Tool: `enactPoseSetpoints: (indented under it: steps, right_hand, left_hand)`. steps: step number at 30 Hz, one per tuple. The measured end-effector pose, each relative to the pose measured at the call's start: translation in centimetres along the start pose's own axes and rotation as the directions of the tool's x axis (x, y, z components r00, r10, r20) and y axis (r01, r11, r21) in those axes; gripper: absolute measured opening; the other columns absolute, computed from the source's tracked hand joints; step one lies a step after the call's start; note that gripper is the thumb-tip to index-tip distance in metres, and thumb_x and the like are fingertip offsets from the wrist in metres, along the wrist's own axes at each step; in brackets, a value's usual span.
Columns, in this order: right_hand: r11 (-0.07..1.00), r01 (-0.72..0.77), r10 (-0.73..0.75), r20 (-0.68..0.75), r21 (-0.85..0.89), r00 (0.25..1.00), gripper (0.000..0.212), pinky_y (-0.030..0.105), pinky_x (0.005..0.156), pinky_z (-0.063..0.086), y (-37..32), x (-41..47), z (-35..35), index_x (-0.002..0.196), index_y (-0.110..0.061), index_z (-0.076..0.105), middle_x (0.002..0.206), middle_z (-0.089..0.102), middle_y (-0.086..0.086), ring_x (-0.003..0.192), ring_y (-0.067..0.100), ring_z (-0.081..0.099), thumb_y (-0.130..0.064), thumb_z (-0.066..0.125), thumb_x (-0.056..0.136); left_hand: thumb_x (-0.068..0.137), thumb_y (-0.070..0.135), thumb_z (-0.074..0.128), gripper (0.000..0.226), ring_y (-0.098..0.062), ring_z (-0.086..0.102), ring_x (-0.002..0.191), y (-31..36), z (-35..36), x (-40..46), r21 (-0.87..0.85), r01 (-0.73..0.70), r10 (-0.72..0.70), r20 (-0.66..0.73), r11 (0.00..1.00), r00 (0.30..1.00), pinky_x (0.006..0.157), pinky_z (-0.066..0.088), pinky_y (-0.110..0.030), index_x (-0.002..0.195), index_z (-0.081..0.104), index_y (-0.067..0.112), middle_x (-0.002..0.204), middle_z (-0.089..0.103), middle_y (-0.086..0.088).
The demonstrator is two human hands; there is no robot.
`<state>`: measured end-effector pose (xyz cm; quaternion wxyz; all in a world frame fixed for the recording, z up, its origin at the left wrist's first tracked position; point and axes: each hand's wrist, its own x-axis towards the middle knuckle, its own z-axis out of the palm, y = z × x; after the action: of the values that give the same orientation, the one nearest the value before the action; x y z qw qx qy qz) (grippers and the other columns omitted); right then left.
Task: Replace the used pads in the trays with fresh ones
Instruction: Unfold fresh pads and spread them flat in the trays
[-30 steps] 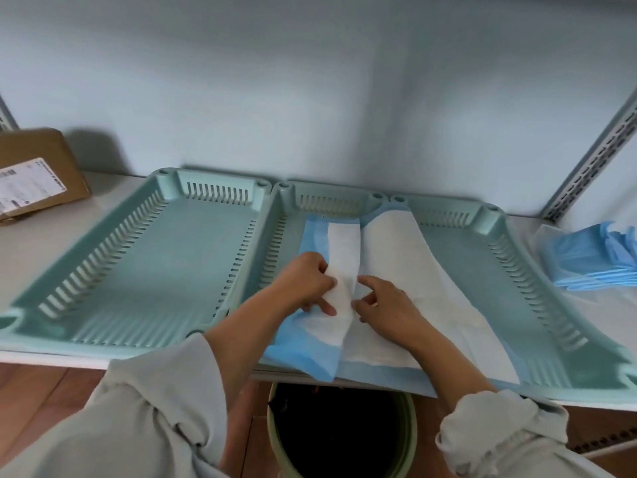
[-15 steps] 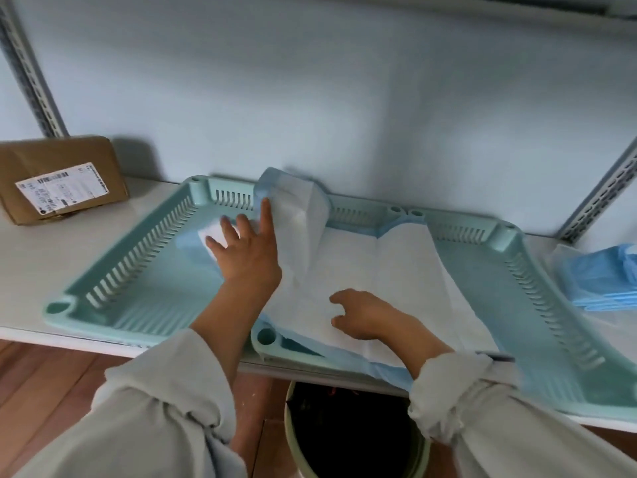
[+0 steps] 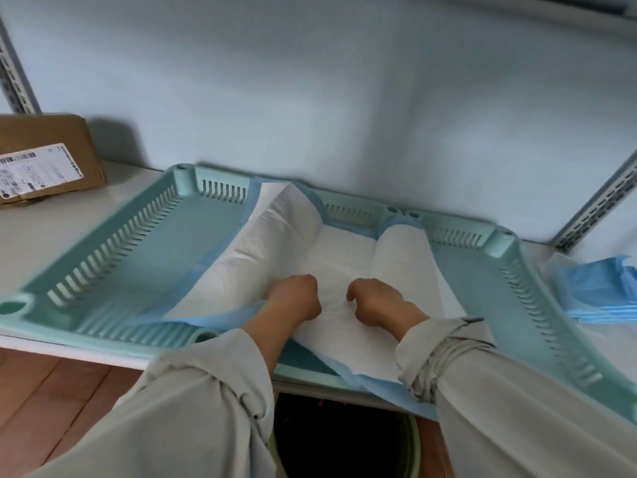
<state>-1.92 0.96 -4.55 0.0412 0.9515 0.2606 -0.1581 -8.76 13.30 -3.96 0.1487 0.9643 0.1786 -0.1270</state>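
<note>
White absorbent pad with blue plastic edging (image 3: 341,257) lies draped across the middle teal slotted plastic tray (image 3: 355,208) at frame centre, long axis running away from the person toward the wall. Both side flaps are unspread, the left one spilling into the left teal tray (image 3: 138,243). Left hand (image 3: 296,300) and right hand (image 3: 379,301) sit knuckles-up with fingers curled on the pad's near middle; whether they pinch it I cannot tell. Left hand is nearer the overhanging flap.

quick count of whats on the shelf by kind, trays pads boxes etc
trays: 2
unfolded pad: 1
pile of folded blue pads: 1 pile, number in it cannot be told
cardboard box: 1
total: 5, taking the pile as one
</note>
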Motion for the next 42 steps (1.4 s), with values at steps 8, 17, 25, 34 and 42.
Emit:
enactPoseSetpoints:
  steps: [8,17,25,34,42]
  right_hand:
    - [0.994,0.040,-0.042,-0.021,-0.100,0.999,0.030,0.034,0.092,0.044,0.5,0.9,0.4,0.121,-0.013,0.052,0.123,0.054,0.011,0.111,0.027,0.055,-0.009,0.050,0.091]
    - [0.968,-0.036,0.004,-0.129,-0.248,0.992,0.037,0.041,0.098,0.039,3.3,0.6,-0.4,0.129,-0.010,0.044,0.127,0.050,0.015,0.117,0.033,0.049,-0.014,0.045,0.092]
    - [0.935,0.014,-0.071,-0.148,-0.353,0.986,0.026,0.035,0.090,0.043,4.3,-0.6,0.0,0.115,-0.005,0.056,0.118,0.061,0.013,0.109,0.030,0.059,-0.002,0.041,0.094]
    - [0.912,-0.203,0.104,-0.278,-0.357,0.955,0.042,0.047,0.105,0.030,5.8,0.4,-0.9,0.136,-0.011,0.039,0.146,0.031,0.020,0.133,0.038,0.031,-0.012,0.040,0.094]
    - [0.938,-0.212,0.098,-0.377,-0.273,0.921,0.017,0.029,0.066,0.037,8.4,-0.3,-2.9,0.106,-0.004,0.057,0.107,0.062,0.012,0.098,0.030,0.062,-0.003,0.051,0.090]
  left_hand:
    - [0.080,0.049,0.066,0.070,-0.031,0.040,0.123,0.8,2.2,0.3,0.100,-0.040,0.032,0.079,0.994,0.996,0.102,0.043,-0.040,0.134,0.038,0.014,0.135,0.035,-0.013]
    - [0.088,0.013,0.057,0.039,-0.026,0.035,0.124,0.5,3.0,0.2,0.042,-0.302,0.297,0.103,0.952,0.949,0.101,0.042,-0.038,0.124,0.049,0.026,0.137,0.033,-0.004]
    - [0.089,0.008,0.055,0.038,-0.023,0.039,0.122,0.6,3.2,0.0,0.068,-0.309,0.306,0.054,0.949,0.950,0.092,0.043,-0.033,0.123,0.049,0.023,0.136,0.037,-0.004]
    - [0.090,0.007,0.054,0.033,-0.028,0.059,0.110,0.9,3.2,0.4,0.026,-0.141,0.137,0.130,0.990,0.982,0.092,0.050,-0.036,0.122,0.051,0.010,0.123,0.056,-0.011]
    - [0.086,0.004,0.060,0.029,-0.028,0.067,0.098,1.3,3.1,1.0,-0.020,-0.081,0.083,0.186,0.997,0.979,0.089,0.056,-0.038,0.115,0.057,0.007,0.109,0.066,-0.013]
